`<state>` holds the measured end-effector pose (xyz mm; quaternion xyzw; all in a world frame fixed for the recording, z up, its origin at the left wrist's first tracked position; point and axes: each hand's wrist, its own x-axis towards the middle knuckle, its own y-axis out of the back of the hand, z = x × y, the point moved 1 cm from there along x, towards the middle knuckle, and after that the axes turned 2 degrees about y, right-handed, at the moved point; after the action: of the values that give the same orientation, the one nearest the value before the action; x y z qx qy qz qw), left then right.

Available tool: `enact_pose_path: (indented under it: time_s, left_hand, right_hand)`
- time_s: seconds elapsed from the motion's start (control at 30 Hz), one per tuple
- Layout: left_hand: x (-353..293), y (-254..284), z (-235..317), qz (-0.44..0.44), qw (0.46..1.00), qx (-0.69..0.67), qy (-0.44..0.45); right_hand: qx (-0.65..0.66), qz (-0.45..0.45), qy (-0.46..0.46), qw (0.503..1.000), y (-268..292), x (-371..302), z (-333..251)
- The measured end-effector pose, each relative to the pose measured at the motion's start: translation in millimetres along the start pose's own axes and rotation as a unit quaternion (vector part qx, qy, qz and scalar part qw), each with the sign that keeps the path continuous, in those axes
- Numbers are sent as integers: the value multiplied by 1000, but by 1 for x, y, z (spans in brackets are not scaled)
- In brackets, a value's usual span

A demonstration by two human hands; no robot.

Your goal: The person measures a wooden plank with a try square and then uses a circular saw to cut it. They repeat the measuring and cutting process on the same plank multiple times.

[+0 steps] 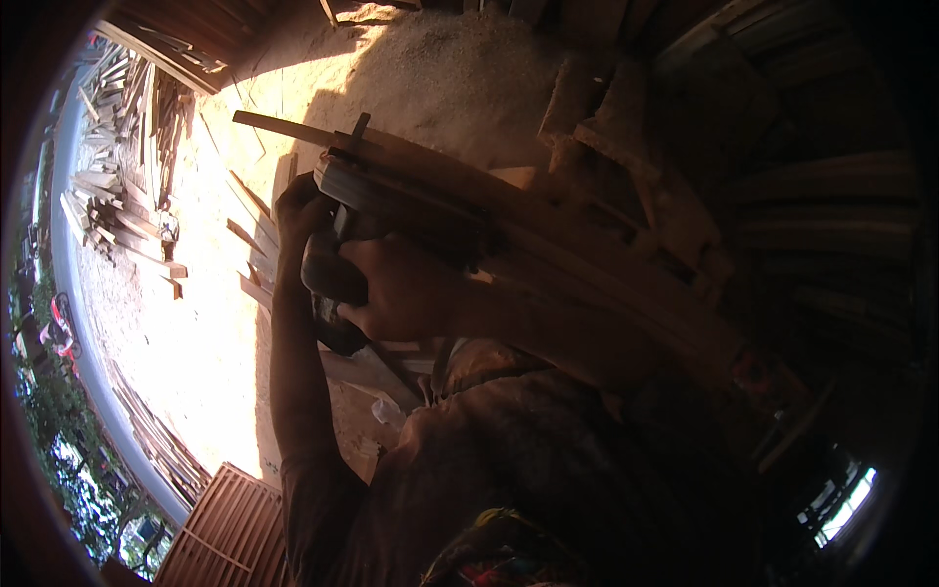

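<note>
work looks mid-way: a hand-held power tool [335, 272], prob. a planer, sits at abt 10 o'clock, up against a long timber [528, 207] running from 10 down to 4 o'clock. left hand [303, 201], at 10, is curled onto the tool's far end, fingers bent, tho shade hides how tight. right hand [386, 282], at 9, is closed round the dark rounded rear grip.

done: tool in both hands & at the wood; pale sawdust [440, 73] lies at 12, but can't tell if it's from this pc. left, as i judge it: prob. more of the timber's length toward 4, & tool not yet set down. finished vs rough surface can't be told, too dark. offcuts [103, 210] piled at 9-10, slatted wood panel [227, 523] at 7-8.
</note>
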<state>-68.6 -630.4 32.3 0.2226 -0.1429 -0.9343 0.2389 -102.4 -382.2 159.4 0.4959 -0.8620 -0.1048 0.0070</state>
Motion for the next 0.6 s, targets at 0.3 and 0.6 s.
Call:
enact_pose_path:
  time_s: [0.3, 0.6]
  left_hand:
    - [11, 15, -23, -7, 999, -31, -25]
    - [24, 41, -25, 6, 996, -52, -69]
  right_hand:
    - [-6, -6, 11, 1000, -6, 14, -1]
    - [3, 8, 57, 998, -13, 22, 5]
